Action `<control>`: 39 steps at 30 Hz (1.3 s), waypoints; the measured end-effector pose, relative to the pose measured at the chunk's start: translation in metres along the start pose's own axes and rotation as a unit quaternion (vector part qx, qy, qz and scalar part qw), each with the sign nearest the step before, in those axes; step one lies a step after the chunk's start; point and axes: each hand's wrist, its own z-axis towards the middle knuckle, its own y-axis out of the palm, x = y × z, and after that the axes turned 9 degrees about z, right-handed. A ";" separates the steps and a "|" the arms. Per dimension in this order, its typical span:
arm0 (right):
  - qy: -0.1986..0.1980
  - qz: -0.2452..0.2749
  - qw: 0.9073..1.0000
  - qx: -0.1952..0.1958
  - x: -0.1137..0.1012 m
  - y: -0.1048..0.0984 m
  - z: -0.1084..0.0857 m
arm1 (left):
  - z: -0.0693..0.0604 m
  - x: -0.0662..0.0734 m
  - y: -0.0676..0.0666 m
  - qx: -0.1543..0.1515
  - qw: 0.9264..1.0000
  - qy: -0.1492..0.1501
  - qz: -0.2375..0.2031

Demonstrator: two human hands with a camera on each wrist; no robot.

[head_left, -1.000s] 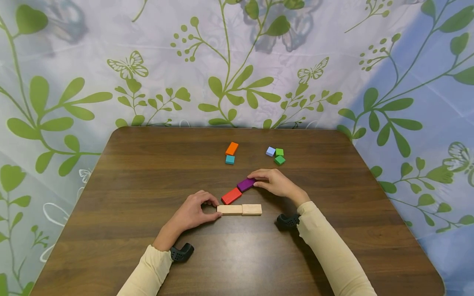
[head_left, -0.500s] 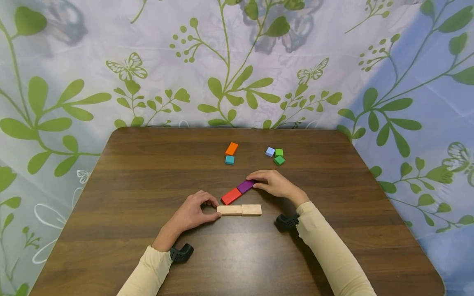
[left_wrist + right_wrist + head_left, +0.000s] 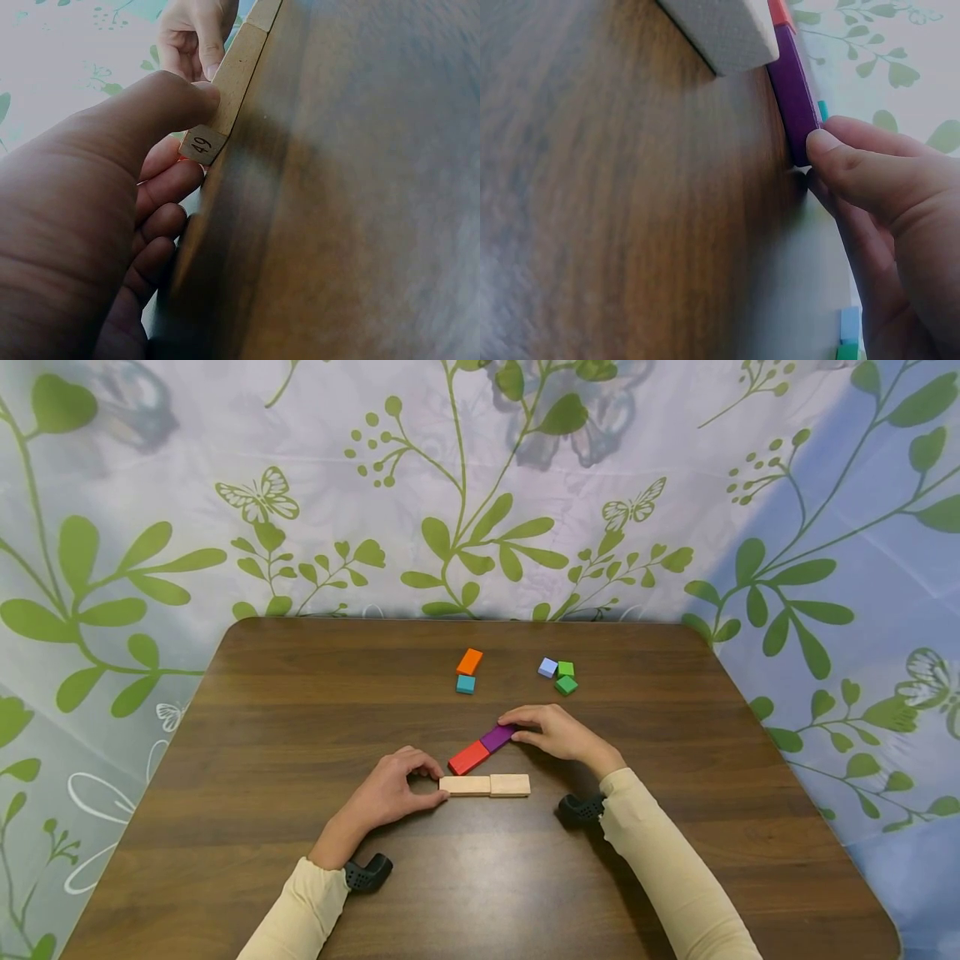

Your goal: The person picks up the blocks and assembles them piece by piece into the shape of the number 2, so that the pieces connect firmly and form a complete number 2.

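My left hand (image 3: 393, 789) pinches the left end of a plain wooden block (image 3: 465, 786) between thumb and fingers. The block's end face (image 3: 201, 144) bears the number 49. A second plain wooden block (image 3: 510, 785) lies end to end with it on the right. Behind them, a red block (image 3: 469, 757) slants up to the right and meets a purple block (image 3: 497, 738) end to end. With thumb and fingertips, my right hand (image 3: 558, 731) pinches the far right end of the purple block (image 3: 791, 97). All these blocks lie flat on the table.
Toward the back of the brown table (image 3: 337, 677) lie an orange block (image 3: 470, 661) and a teal block (image 3: 466, 684). Right of them sit a light blue block (image 3: 547, 667) and two green blocks (image 3: 566, 685). A patterned cloth (image 3: 480, 485) hangs behind the table.
The purple block has turned slightly and now lines up squarely with the red one; my right hand shifted a little with it. My left hand has stayed in place.
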 end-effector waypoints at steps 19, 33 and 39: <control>0.013 0.019 1.000 -0.009 -0.005 -0.003 0.000 | 0.000 -0.001 0.000 -0.004 1.000 -0.005 0.002; 0.036 0.033 0.999 0.001 -0.007 -0.002 -0.001 | 0.000 0.000 0.000 -0.004 1.000 0.001 0.004; 0.036 0.046 0.998 0.001 -0.008 -0.003 -0.001 | -0.001 0.001 0.000 -0.003 1.000 0.001 0.005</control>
